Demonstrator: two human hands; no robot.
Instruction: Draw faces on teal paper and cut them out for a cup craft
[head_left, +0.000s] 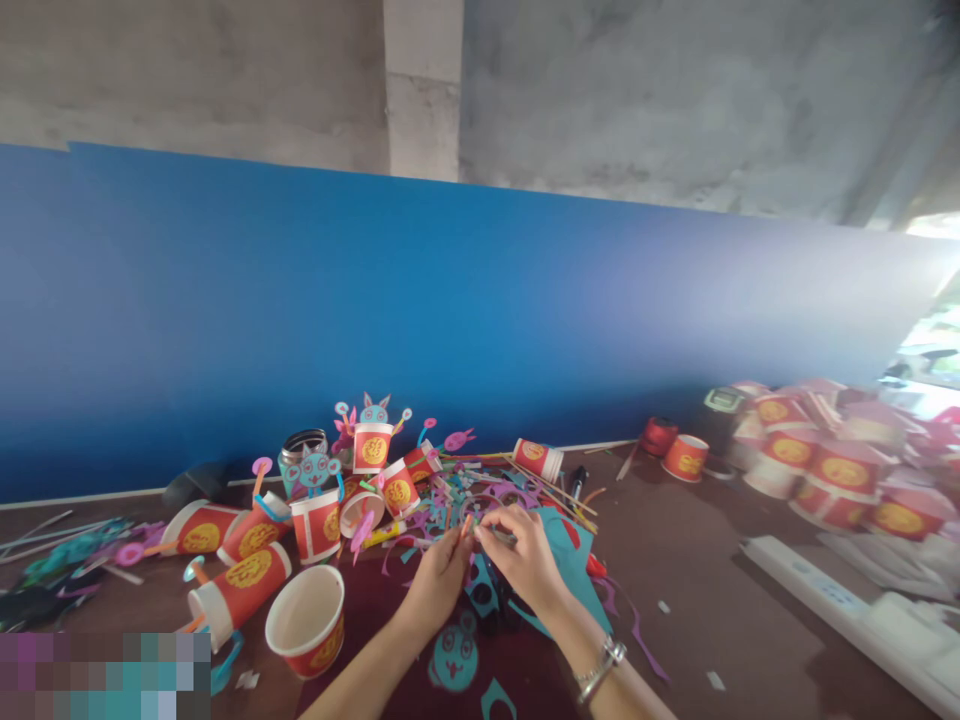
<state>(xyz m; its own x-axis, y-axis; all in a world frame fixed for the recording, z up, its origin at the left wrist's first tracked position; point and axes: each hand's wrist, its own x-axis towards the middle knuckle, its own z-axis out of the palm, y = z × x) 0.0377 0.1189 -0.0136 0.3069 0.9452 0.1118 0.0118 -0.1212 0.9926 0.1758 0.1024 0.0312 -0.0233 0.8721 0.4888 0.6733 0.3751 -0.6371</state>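
Note:
My left hand (442, 575) is closed around a small orange strip (466, 526) that looks like paper, its tip poking out between thumb and fingers. My right hand (521, 555) is pinched close against it, fingertips meeting near the strip; whether it also grips the strip is hard to make out. Below the hands lies a teal paper animal face (456, 655) with drawn features. A sheet of teal paper (574, 560) with cut edges lies beneath and right of my right hand. A red paper cup (306, 622) stands upright left of my left forearm.
Decorated red cups (240, 590) lie and stand at the left, some with paper faces and arms. Purple and teal scraps (450, 495) cover the middle. At right are many stacked cups (847, 470) and a white power strip (847, 610). A blue panel (480, 320) runs behind.

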